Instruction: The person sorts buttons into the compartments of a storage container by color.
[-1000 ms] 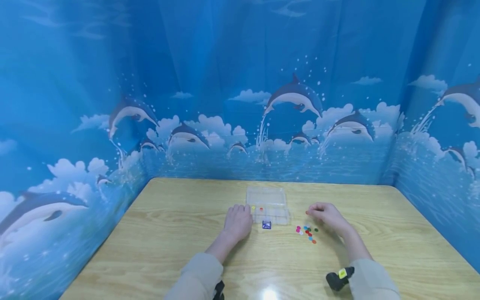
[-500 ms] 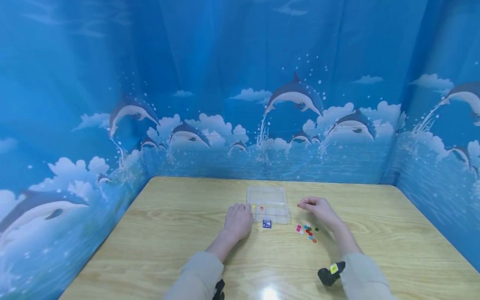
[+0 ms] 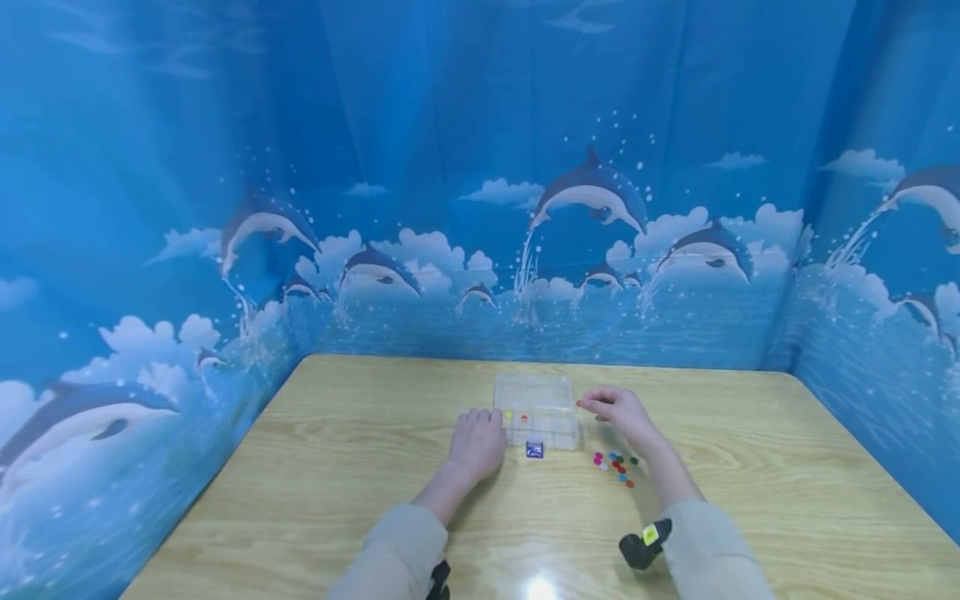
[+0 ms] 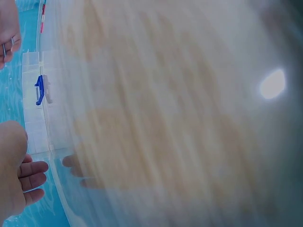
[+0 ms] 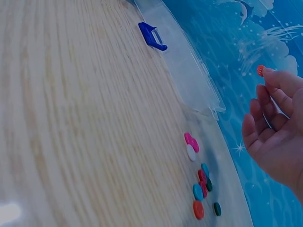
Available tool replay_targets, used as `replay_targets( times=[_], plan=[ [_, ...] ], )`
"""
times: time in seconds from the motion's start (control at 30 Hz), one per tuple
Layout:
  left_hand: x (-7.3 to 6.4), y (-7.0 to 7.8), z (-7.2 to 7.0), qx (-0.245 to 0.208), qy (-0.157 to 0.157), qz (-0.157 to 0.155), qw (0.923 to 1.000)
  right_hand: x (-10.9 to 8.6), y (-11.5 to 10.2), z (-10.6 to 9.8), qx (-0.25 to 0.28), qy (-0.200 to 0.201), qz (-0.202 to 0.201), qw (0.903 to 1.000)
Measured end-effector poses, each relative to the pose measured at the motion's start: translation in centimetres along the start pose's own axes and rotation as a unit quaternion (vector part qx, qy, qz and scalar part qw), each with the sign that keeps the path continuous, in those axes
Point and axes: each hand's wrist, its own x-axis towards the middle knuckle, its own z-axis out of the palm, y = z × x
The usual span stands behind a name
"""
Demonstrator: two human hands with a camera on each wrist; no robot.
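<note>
My right hand (image 3: 621, 414) pinches an orange-red button (image 5: 261, 70) between thumb and forefinger, just right of a clear plastic box (image 3: 534, 390) in the head view. The box lies with its lid raised or folded back, and a blue latch (image 3: 534, 450) shows at its front. Inside are a yellow button (image 3: 508, 415) and an orange one (image 3: 524, 418) in the back-left compartments. At the box's left end rests my left hand (image 3: 477, 442), its relaxed fingers (image 4: 33, 181) against that side. No object shows in it.
Several loose buttons in pink, white, blue, red, green and orange, among them an orange button (image 5: 198, 210), lie on the wooden table (image 3: 360, 433) right of and nearer than the box. A blue dolphin curtain (image 3: 420, 183) hangs behind and along both sides.
My right hand has moved left and slightly farther back, carrying the orange-red button from above the loose buttons to the box's right edge. My left hand has stayed at the box's left end.
</note>
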Motion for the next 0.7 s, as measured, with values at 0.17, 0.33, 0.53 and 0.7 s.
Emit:
replay_targets(
  times=[0.17, 0.33, 0.53, 0.7],
  plan=[
    [0.0, 0.0, 0.1, -0.002, 0.002, -0.001, 1.0000, 0.3, -0.5, 0.9, 0.009, 0.010, -0.007, 0.9999],
    [0.1, -0.1, 0.3, -0.006, 0.004, -0.001, 1.0000, 0.8, -0.9, 2.0, 0.017, 0.024, 0.001, 0.9996],
    [0.1, -0.1, 0.5, -0.004, 0.006, -0.002, 1.0000, 1.3, -1.3, 3.4, 0.022, 0.029, -0.007, 0.9993],
    [0.0, 0.0, 0.3, -0.010, 0.000, -0.004, 0.9999, 1.7, -1.5, 4.2, 0.020, 0.039, 0.003, 0.9990]
  ],
)
